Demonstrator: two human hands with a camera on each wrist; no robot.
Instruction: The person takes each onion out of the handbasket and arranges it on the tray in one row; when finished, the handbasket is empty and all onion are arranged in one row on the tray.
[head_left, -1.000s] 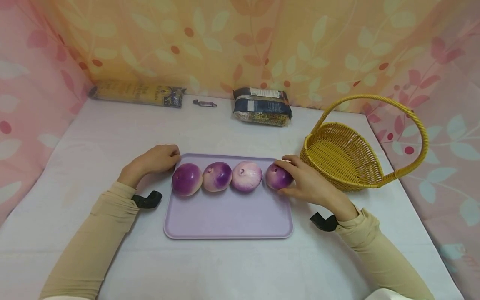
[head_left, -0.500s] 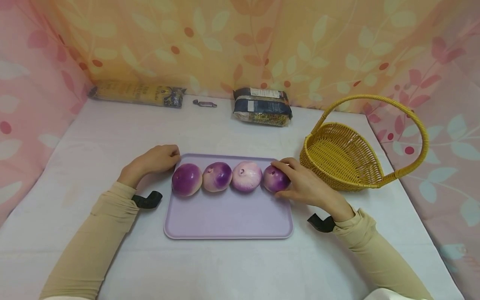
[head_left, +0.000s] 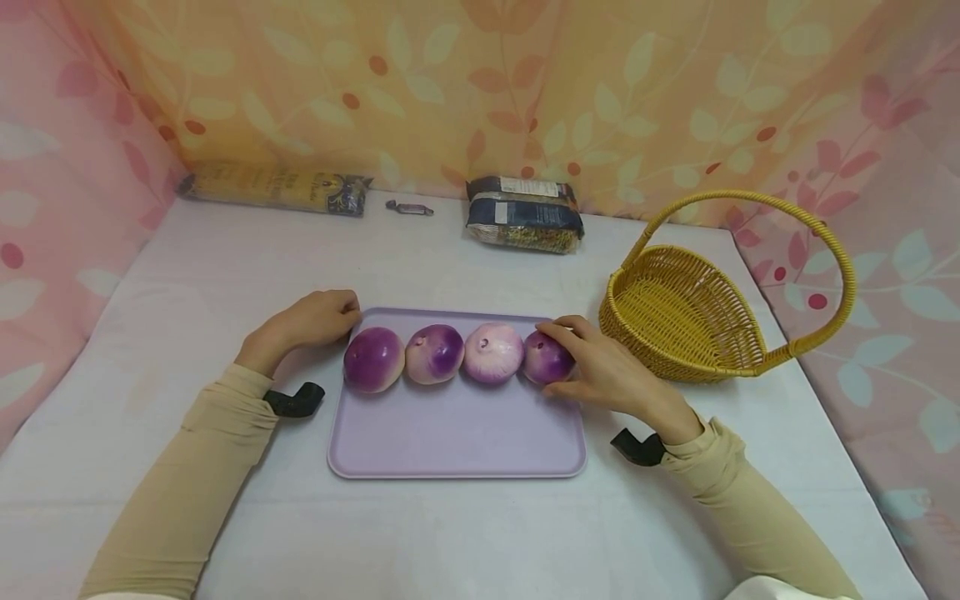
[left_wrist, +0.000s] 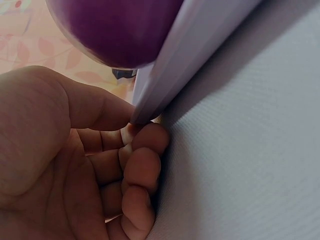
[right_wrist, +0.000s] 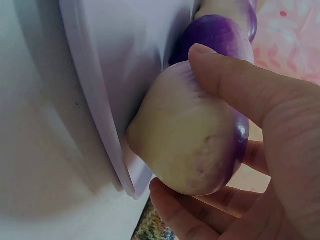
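A lilac tray (head_left: 457, 442) lies on the white table with a row of purple-and-white turnips across its far half. My left hand (head_left: 315, 318) pinches the tray's far left corner; in the left wrist view its thumb (left_wrist: 102, 107) is on the rim and the other fingers are curled under it. The leftmost turnip (head_left: 373, 360) sits close by. At the row's right end my right hand (head_left: 611, 367) holds the last turnip (right_wrist: 187, 130) between thumb and fingers. That turnip touches or nearly touches the pale pink turnip (head_left: 493, 354). Left of the pale one is another two-toned turnip (head_left: 435, 354).
A yellow wicker basket (head_left: 682, 312) with a tall handle stands right of the tray, near my right hand. Along the back lie a long yellow packet (head_left: 273, 188), a small wrapped sweet (head_left: 409, 207) and a dark bag of pasta (head_left: 525, 214). Floral curtains border the table.
My right hand has shifted slightly left with the rightmost turnip, narrowing the gap to the pale turnip. My left hand and the tray have stayed in place.
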